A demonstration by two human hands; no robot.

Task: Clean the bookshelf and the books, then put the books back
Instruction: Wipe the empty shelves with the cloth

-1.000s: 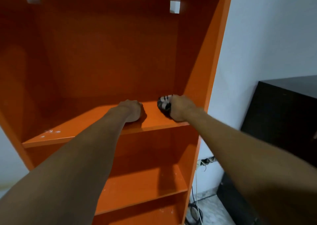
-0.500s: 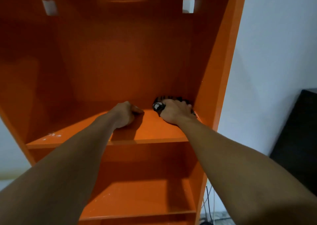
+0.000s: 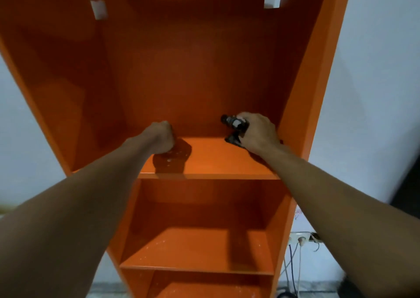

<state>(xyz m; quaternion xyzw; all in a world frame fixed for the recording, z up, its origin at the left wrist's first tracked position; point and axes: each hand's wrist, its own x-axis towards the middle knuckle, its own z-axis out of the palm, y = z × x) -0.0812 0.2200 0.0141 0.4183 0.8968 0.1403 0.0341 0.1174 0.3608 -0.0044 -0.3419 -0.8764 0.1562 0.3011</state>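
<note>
Both hands on the bookshelf (image 3: 211, 159), right hand (image 3: 259, 131) gripping cloth (image 3: 234, 124).

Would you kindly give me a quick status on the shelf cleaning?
Right hand gripping dark cloth at back of orange shelf. Left hand fisted on shelf. No books visible.

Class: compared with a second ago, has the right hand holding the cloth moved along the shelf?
Yes. The right hand with its cloth has gone deeper, from near the shelf's front edge toward the back panel.
</note>
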